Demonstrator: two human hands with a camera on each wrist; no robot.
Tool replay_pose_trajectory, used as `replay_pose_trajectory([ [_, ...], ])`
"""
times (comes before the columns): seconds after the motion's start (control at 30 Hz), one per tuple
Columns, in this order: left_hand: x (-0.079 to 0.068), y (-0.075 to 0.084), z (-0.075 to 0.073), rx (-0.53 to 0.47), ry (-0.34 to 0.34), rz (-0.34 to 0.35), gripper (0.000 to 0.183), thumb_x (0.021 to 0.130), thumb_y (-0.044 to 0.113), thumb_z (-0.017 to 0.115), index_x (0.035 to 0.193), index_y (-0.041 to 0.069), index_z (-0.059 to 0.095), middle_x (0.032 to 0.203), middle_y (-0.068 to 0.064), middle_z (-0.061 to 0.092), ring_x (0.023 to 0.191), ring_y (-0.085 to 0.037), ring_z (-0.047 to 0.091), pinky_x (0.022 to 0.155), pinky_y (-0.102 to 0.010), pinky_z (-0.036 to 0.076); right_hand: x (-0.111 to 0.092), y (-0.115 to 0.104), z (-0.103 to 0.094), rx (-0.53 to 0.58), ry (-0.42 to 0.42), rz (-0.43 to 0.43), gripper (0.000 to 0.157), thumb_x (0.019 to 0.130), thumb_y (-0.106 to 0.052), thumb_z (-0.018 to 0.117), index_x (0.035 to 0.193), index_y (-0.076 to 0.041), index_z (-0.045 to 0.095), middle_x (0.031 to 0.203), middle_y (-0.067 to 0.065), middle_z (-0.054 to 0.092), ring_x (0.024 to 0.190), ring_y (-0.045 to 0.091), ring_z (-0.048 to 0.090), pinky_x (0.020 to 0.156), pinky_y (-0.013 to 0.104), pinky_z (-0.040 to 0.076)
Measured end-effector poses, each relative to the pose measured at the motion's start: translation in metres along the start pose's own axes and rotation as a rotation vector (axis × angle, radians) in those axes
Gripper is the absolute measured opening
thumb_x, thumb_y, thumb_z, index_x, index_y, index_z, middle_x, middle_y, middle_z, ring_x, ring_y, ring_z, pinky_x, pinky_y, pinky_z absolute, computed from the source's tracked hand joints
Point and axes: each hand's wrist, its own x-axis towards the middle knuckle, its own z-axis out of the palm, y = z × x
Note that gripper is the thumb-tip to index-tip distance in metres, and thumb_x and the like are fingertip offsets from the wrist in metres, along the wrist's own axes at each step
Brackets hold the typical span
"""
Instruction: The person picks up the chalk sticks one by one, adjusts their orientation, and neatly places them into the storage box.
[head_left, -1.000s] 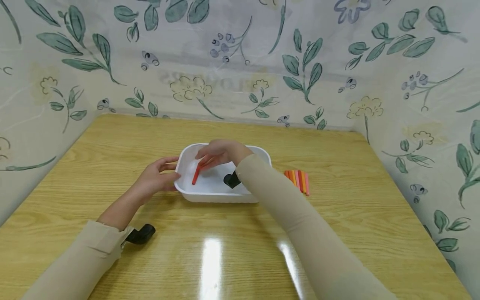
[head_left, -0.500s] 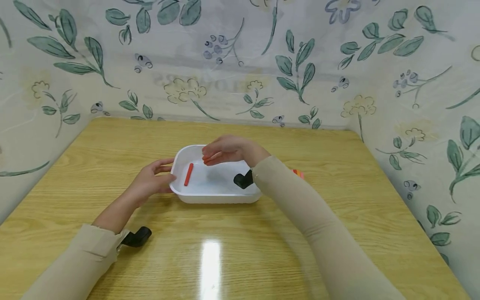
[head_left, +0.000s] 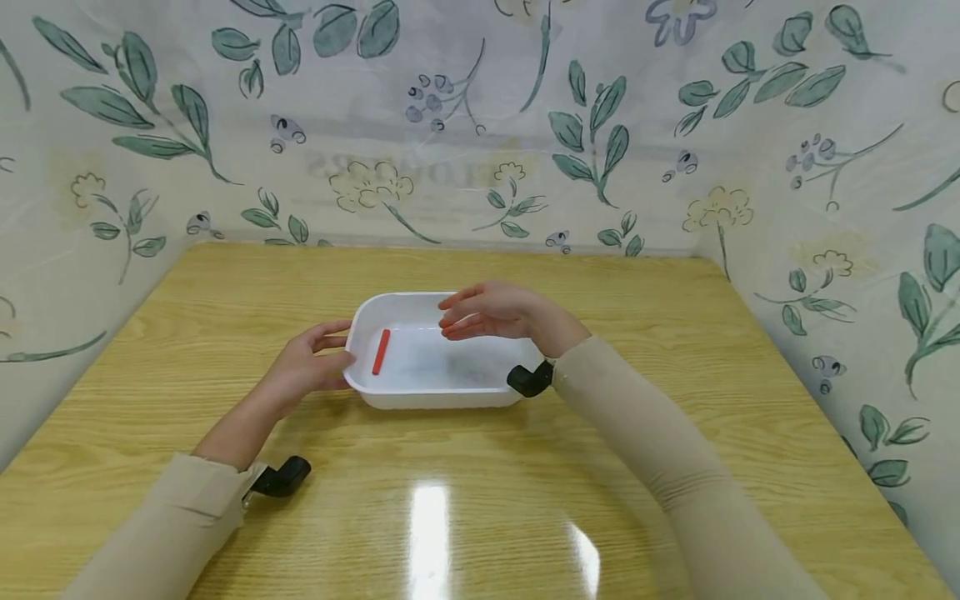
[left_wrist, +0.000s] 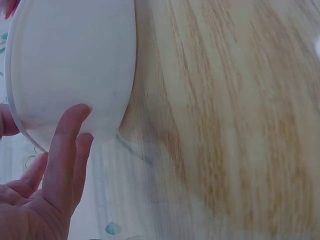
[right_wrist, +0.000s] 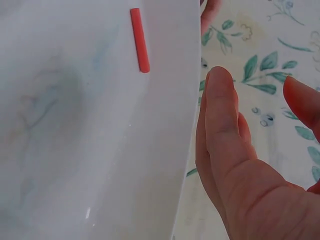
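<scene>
A white rectangular tray (head_left: 442, 401) stands on the wooden table. Inside it, near the left end, lies one slim red stick (head_left: 381, 352); its material cannot be told. My left hand (head_left: 303, 358) touches the tray's left end at the rim. In the left wrist view, nearly straight fingers (left_wrist: 62, 155) rest against the tray's outer wall. My right hand (head_left: 498, 310) hovers over the tray's right half, apart from the stick. Its fingers are extended together with reddish tips and hold nothing. The right wrist view shows these fingers (right_wrist: 222, 115) and the thumb well apart.
Black camera mounts sit at the left wrist (head_left: 283, 477) and the right wrist (head_left: 531, 380). The wooden table (head_left: 337, 542) reflects bright light at the front. Floral sheeting (head_left: 450, 200) closes off the back and both sides. My right sleeve (head_left: 637, 433) crosses the table.
My right hand has let go of the red stick inside the tray and moved right. The row of coloured sticks right of the tray is now hidden behind my right arm.
</scene>
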Motion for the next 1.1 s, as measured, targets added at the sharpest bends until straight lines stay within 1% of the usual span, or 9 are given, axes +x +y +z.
replay_pose_trajectory([
  [0.17, 0.0, 0.0, 0.001, 0.006, 0.002, -0.013, 0.064, 0.091, 0.005, 0.054, 0.146, 0.001, 0.021, 0.142, -0.029, 0.027, 0.116, -0.046, 0.044, 0.077, -0.04, 0.055, -0.017, 0.013, -0.012, 0.018, -0.005, -0.015, 0.047, 0.092, 0.004, 0.049, 0.136, 0.012, 0.035, 0.099, 0.017, 0.058, 0.117, 0.042, 0.046, 0.1, 0.043, 0.04],
  [0.3, -0.002, 0.0, 0.002, 0.015, 0.002, -0.024, 0.064, 0.092, 0.005, 0.054, 0.146, 0.001, 0.021, 0.142, -0.029, 0.027, 0.117, -0.045, 0.043, 0.077, -0.039, 0.055, -0.028, 0.022, -0.02, 0.032, -0.009, -0.024, 0.048, 0.093, 0.003, 0.047, 0.137, 0.012, 0.031, 0.099, 0.016, 0.057, 0.12, 0.043, 0.043, 0.101, 0.043, 0.039],
  [0.4, -0.003, 0.0, 0.001, 0.025, 0.007, -0.02, 0.063, 0.092, 0.005, 0.053, 0.146, 0.001, 0.021, 0.142, -0.029, 0.027, 0.117, -0.045, 0.043, 0.077, -0.039, 0.055, -0.035, 0.027, -0.026, 0.033, -0.009, -0.04, 0.048, 0.093, 0.003, 0.047, 0.137, 0.012, 0.03, 0.101, 0.016, 0.056, 0.11, 0.039, 0.053, 0.1, 0.042, 0.04],
  [0.53, -0.003, -0.001, 0.001, 0.014, 0.008, -0.015, 0.063, 0.092, 0.005, 0.053, 0.146, 0.001, 0.021, 0.142, -0.029, 0.027, 0.118, -0.046, 0.042, 0.077, -0.039, 0.055, -0.043, 0.033, -0.035, 0.034, 0.005, -0.065, 0.049, 0.093, 0.002, 0.048, 0.137, 0.013, 0.03, 0.102, 0.016, 0.057, 0.093, 0.025, 0.062, 0.1, 0.043, 0.04],
  [0.67, -0.003, -0.002, 0.001, 0.004, 0.008, -0.018, 0.063, 0.092, 0.005, 0.053, 0.146, 0.001, 0.021, 0.142, -0.029, 0.026, 0.118, -0.046, 0.041, 0.077, -0.04, 0.055, -0.054, 0.038, -0.043, 0.054, 0.021, -0.089, 0.048, 0.093, 0.003, 0.045, 0.137, 0.014, 0.028, 0.1, 0.015, 0.059, 0.092, 0.023, 0.063, 0.1, 0.043, 0.039],
  [0.8, -0.003, -0.001, 0.001, 0.013, 0.013, -0.013, 0.063, 0.092, 0.005, 0.053, 0.146, 0.001, 0.021, 0.141, -0.029, 0.027, 0.118, -0.046, 0.041, 0.077, -0.04, 0.055, -0.065, 0.04, -0.052, 0.067, 0.035, -0.137, 0.047, 0.094, 0.004, 0.043, 0.137, 0.016, 0.027, 0.097, 0.012, 0.061, 0.09, 0.022, 0.063, 0.097, 0.041, 0.043],
  [0.93, -0.002, 0.0, 0.002, 0.016, 0.012, -0.005, 0.063, 0.092, 0.005, 0.053, 0.146, 0.0, 0.021, 0.141, -0.029, 0.027, 0.118, -0.046, 0.041, 0.077, -0.04, 0.055, -0.073, 0.041, -0.061, 0.054, 0.072, -0.158, 0.048, 0.094, 0.003, 0.044, 0.137, 0.015, 0.027, 0.106, 0.018, 0.059, 0.09, 0.02, 0.063, 0.096, 0.04, 0.045],
  [1.03, -0.002, 0.0, 0.003, 0.017, 0.013, -0.005, 0.063, 0.091, 0.005, 0.053, 0.146, 0.0, 0.021, 0.141, -0.03, 0.028, 0.118, -0.046, 0.042, 0.077, -0.04, 0.055, -0.078, 0.042, -0.068, 0.04, 0.1, -0.149, 0.048, 0.094, 0.001, 0.044, 0.138, 0.013, 0.028, 0.121, 0.029, 0.049, 0.091, 0.019, 0.062, 0.097, 0.04, 0.044],
  [1.1, -0.002, 0.0, 0.003, 0.019, 0.014, -0.007, 0.063, 0.091, 0.005, 0.053, 0.146, 0.0, 0.021, 0.141, -0.03, 0.028, 0.117, -0.046, 0.042, 0.077, -0.04, 0.055, -0.08, 0.043, -0.073, 0.035, 0.119, -0.144, 0.048, 0.095, 0.0, 0.045, 0.138, 0.012, 0.029, 0.127, 0.031, 0.044, 0.092, 0.019, 0.062, 0.097, 0.04, 0.044],
])
